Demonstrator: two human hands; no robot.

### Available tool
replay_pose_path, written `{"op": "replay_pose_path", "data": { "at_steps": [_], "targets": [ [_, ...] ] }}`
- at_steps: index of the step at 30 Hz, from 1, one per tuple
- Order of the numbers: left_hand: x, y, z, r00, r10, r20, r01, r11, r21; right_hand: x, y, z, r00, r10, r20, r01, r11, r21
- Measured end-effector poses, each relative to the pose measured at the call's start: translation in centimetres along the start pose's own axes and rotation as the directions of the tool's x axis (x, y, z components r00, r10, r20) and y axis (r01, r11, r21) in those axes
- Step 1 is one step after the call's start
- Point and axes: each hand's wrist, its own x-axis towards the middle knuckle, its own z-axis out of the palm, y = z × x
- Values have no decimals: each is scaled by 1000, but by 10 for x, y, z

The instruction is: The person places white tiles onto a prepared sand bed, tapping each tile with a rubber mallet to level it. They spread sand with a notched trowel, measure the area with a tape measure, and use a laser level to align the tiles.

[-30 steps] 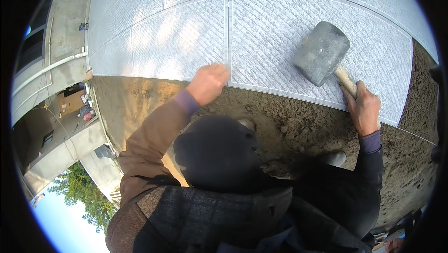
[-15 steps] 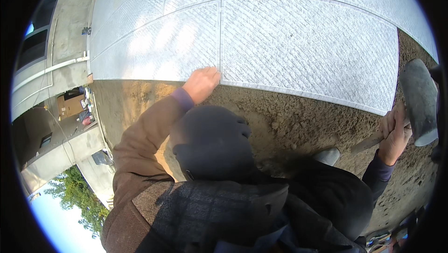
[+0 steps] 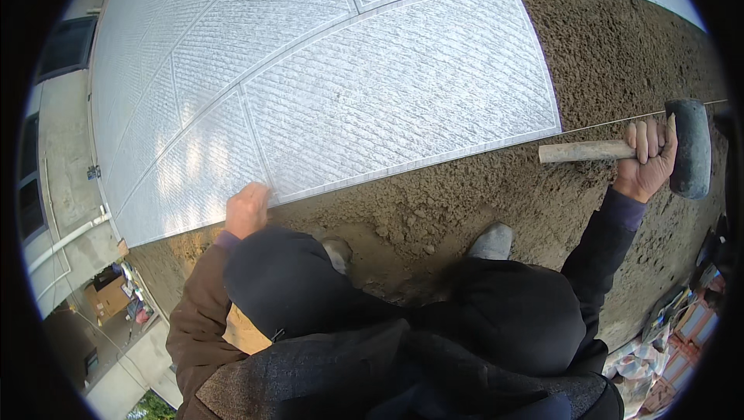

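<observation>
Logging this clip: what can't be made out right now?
Head view: whether the left hand holds anything; its curled fingers hide this.
Head view: most of the left boot, behind the left leg.
Head view: the mallet handle beside the mallet head, covered by the right hand.
Head view: clutter at lower right, too small, cut off by the round picture edge.

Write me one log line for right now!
left hand: by corner of ribbed paving slab | right hand: gripping rubber mallet by wooden handle | sandy bed: beside slab

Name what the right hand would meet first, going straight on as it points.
The right hand, gripping the mallet, would probably meet the thin string just ahead first; depth is unclear, so it might pass above.
</observation>
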Motion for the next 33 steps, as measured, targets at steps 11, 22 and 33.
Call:
{"op": "replay_pose_path", "data": {
  "at_steps": [11, 22, 33],
  "targets": [
    [207, 101, -55, 911, 397, -114, -381, 914, 143, 53, 1, -58, 995, -27, -91, 37, 993, 114],
    [228, 148, -35, 950, 303, 72, -310, 942, 128, 97, -13, -49, 915, -178, -362, 192, 981, 3],
    [230, 151, -40, 953, 277, 121, -291, 949, 119, 118, 9, -52, 937, -83, -338, 85, 996, -9]
  ]
}}
